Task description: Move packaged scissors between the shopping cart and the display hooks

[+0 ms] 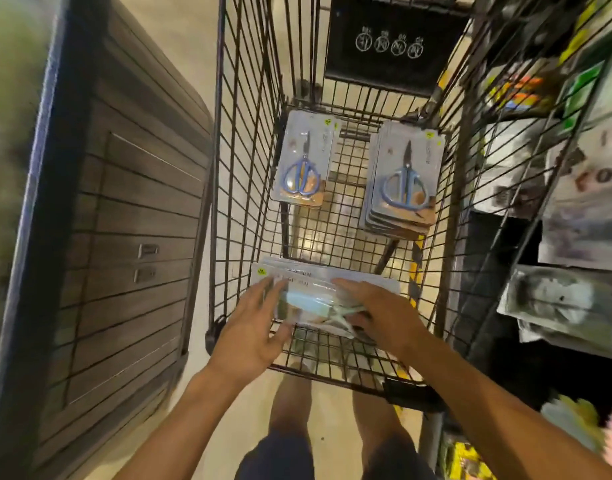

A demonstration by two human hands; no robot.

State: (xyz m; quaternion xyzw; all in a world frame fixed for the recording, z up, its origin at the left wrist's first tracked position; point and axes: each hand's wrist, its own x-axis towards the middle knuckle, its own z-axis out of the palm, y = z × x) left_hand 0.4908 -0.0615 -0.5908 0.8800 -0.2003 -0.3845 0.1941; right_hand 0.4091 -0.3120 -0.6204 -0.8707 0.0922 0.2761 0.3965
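A black wire shopping cart (249, 168) fills the middle of the head view. At its far left lies one packaged pair of blue-handled scissors (306, 159). At the far right sits a stack of several such packs (403, 181). At the near end of the cart both hands are on another bundle of scissor packs (315, 289). My left hand (252, 327) grips its left side and my right hand (377, 313) presses on its right side. No display hooks are clearly visible.
A dark slatted storage box (124, 237) stands close on the left of the cart. On the right, blurred shelves (557, 202) hold packaged goods. A black child-seat flap (391, 43) closes the cart's far end. My legs show below the cart.
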